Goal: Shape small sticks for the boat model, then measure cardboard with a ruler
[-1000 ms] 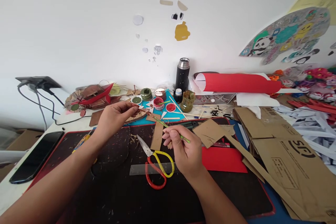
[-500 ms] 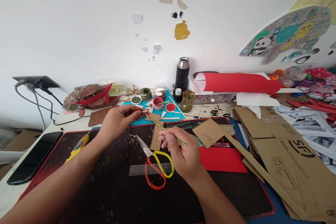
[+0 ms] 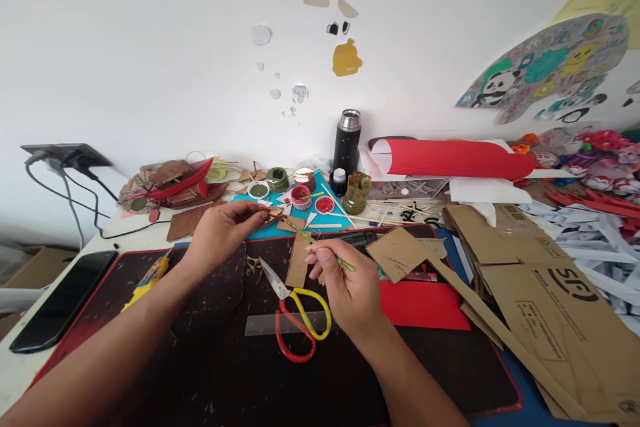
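My right hand (image 3: 347, 283) is closed around a thin green paintbrush (image 3: 309, 236), whose tip points up and left. Between the thumb and fingers of my left hand (image 3: 227, 230) is a small brown piece (image 3: 273, 212), partly hidden and too small to make out well. The brush tip is close beside that piece; I cannot tell if they touch. Behind them, on a blue sheet (image 3: 265, 233), stand an open red paint pot (image 3: 301, 196) and its red-smeared lid (image 3: 325, 205). Scissors (image 3: 295, 313) with red and yellow handles lie below, over a clear ruler (image 3: 260, 325).
A yellow glue gun (image 3: 150, 280) and a phone (image 3: 63, 300) lie at left. At the back stand a model boat (image 3: 175, 183), a black flask (image 3: 349, 140) and a murky jar (image 3: 357, 193). Cardboard (image 3: 555, 320) and a red sheet (image 3: 425, 305) lie at right.
The brush tip has shifted slightly against the small piece, and my right hand has tilted a little. My left hand keeps its pinch almost in place.
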Motion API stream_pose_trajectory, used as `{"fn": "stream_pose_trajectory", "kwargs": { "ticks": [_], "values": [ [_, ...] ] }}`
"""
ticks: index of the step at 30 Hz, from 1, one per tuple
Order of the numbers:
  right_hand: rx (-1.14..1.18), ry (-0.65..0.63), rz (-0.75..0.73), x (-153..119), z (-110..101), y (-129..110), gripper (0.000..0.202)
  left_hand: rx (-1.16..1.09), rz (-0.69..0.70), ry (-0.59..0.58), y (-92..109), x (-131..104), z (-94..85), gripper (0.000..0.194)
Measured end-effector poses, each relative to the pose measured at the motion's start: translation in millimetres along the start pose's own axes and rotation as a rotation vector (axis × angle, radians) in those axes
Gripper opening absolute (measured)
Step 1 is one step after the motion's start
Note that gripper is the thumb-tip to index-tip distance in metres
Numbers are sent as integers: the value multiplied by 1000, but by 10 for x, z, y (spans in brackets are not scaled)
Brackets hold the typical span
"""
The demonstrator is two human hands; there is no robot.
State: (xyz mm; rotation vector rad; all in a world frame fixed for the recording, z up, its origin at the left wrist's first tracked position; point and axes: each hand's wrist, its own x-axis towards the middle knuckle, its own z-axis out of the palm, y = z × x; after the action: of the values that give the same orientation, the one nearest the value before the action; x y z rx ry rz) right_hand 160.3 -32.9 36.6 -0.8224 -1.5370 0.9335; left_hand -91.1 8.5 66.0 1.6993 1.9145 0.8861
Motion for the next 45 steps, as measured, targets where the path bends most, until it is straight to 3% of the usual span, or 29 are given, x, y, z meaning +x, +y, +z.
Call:
{"fn": "stream_pose_trajectory", "kwargs": {
  "ticks": [15, 22, 25, 29, 34, 38, 45],
  "values": [
    [-2, 3, -2, 2, 0, 29, 24, 30, -5, 2, 33, 31, -50, 40],
    [-103, -34, -31, 7, 11, 20, 23, -23, 0, -14, -62, 121, -68, 41],
    [-105, -33, -6, 0, 17, 27, 24, 158, 4, 40, -120, 393, -208, 42],
    [-142, -73, -48, -6, 24, -12, 24, 369, -25, 86, -253, 1015, -371, 37],
    [-187, -108, -137, 16, 19, -55, 22, 608, -82, 93, -523, 1695, -307, 36],
    [-180, -121, -135, 27, -2, -82, 20, 656, -113, 63, -747, 1938, -144, 36],
    [-215, -192, -153, 0, -2, -116, 20, 732, -122, 22, -950, 2057, 26, 44]
  ]
}}
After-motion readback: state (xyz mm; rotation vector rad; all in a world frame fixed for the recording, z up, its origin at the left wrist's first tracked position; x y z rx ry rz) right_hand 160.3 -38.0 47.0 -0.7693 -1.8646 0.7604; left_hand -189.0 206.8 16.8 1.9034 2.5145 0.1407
